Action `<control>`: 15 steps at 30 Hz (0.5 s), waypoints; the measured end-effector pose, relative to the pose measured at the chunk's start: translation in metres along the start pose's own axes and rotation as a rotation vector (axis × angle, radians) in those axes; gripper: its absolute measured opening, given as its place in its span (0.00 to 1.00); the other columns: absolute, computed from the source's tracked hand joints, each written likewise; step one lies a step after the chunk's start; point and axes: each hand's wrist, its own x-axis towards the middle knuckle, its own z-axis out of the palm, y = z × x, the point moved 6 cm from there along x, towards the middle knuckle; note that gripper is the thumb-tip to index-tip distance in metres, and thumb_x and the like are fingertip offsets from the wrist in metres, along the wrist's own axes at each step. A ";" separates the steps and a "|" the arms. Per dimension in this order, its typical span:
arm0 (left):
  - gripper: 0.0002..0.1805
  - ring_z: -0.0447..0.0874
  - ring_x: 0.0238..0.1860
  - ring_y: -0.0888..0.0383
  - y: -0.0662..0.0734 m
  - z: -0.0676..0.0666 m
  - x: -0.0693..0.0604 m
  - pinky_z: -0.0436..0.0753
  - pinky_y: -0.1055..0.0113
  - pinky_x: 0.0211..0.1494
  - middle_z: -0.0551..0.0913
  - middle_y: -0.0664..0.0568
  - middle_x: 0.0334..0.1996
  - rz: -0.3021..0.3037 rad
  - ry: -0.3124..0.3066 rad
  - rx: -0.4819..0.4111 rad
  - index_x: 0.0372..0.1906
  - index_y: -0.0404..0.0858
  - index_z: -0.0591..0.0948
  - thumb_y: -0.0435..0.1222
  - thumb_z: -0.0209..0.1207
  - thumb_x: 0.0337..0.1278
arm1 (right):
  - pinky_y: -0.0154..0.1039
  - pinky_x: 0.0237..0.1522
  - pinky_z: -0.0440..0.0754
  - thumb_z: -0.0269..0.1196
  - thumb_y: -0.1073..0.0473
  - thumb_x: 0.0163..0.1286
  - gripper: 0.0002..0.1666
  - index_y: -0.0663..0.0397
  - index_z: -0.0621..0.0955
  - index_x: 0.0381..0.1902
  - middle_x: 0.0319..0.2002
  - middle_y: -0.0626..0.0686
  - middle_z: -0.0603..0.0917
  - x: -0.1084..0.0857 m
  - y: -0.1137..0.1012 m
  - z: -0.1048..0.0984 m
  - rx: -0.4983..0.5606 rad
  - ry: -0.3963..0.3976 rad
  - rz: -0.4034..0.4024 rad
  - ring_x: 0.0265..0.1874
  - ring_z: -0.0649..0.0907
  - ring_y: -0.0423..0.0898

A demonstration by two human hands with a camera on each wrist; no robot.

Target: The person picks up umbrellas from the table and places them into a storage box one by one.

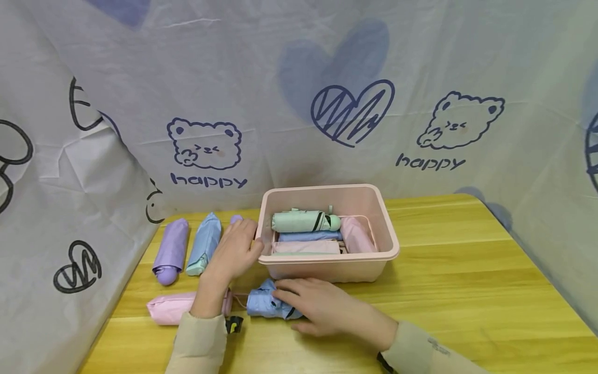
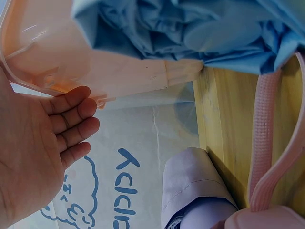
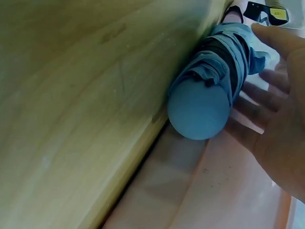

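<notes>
A folded blue umbrella [image 1: 267, 301] lies on the table in front of the pink plastic bin [image 1: 327, 267]. Beside it, my right hand [image 1: 322, 306] has its fingers extended along the far side; the right wrist view shows the thumb apart from the umbrella's round handle [image 3: 198, 109]. At the bin's left rim is my left hand [image 1: 237, 248], its fingers straight in the left wrist view [image 2: 38, 143]. Inside the bin lie a mint green umbrella [image 1: 299, 222], a pink one [image 1: 357, 235] and others partly hidden beneath.
Left of the bin lie a purple umbrella [image 1: 171, 249] and a light blue one [image 1: 205, 244]. Another purple umbrella [image 1: 235, 218] is mostly hidden behind my left hand. A pink umbrella [image 1: 170, 309] lies under my left forearm. A printed cloth [image 1: 280, 156] hangs behind the table.
</notes>
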 end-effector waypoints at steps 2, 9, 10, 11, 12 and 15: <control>0.08 0.66 0.36 0.49 0.000 0.000 0.000 0.68 0.54 0.48 0.70 0.51 0.29 -0.002 -0.003 -0.001 0.32 0.40 0.71 0.40 0.47 0.61 | 0.45 0.68 0.75 0.66 0.40 0.71 0.43 0.52 0.69 0.77 0.73 0.53 0.72 0.003 0.002 0.004 -0.022 -0.034 0.040 0.69 0.75 0.48; 0.08 0.67 0.37 0.50 -0.001 0.002 -0.001 0.68 0.54 0.49 0.71 0.50 0.30 -0.009 -0.013 -0.005 0.33 0.39 0.71 0.40 0.48 0.61 | 0.41 0.62 0.79 0.67 0.38 0.69 0.46 0.53 0.68 0.77 0.70 0.50 0.75 0.013 0.003 0.013 -0.071 -0.068 0.090 0.63 0.80 0.45; 0.08 0.66 0.37 0.50 -0.001 0.001 -0.001 0.68 0.54 0.49 0.71 0.50 0.30 -0.008 -0.012 -0.005 0.33 0.39 0.71 0.40 0.47 0.61 | 0.41 0.62 0.79 0.67 0.37 0.69 0.47 0.53 0.68 0.77 0.70 0.50 0.76 0.014 0.003 0.015 -0.073 -0.071 0.095 0.63 0.80 0.45; 0.08 0.66 0.37 0.50 -0.001 0.001 -0.001 0.68 0.54 0.49 0.71 0.50 0.30 -0.007 -0.010 -0.005 0.33 0.39 0.71 0.40 0.47 0.61 | 0.41 0.61 0.79 0.66 0.37 0.68 0.47 0.53 0.68 0.77 0.69 0.50 0.76 0.016 0.003 0.016 -0.075 -0.076 0.100 0.62 0.80 0.45; 0.08 0.66 0.37 0.49 -0.001 0.001 -0.001 0.68 0.54 0.49 0.70 0.50 0.29 -0.006 -0.008 -0.005 0.33 0.39 0.71 0.40 0.47 0.61 | 0.41 0.61 0.79 0.66 0.36 0.68 0.48 0.53 0.68 0.78 0.69 0.50 0.77 0.017 0.003 0.017 -0.076 -0.080 0.105 0.62 0.81 0.45; 0.07 0.66 0.36 0.50 -0.001 0.001 -0.001 0.68 0.54 0.48 0.70 0.51 0.29 -0.002 -0.002 -0.003 0.32 0.40 0.71 0.39 0.47 0.61 | 0.41 0.59 0.81 0.66 0.34 0.68 0.50 0.53 0.66 0.78 0.67 0.50 0.79 0.022 0.003 0.021 -0.079 -0.094 0.112 0.60 0.82 0.45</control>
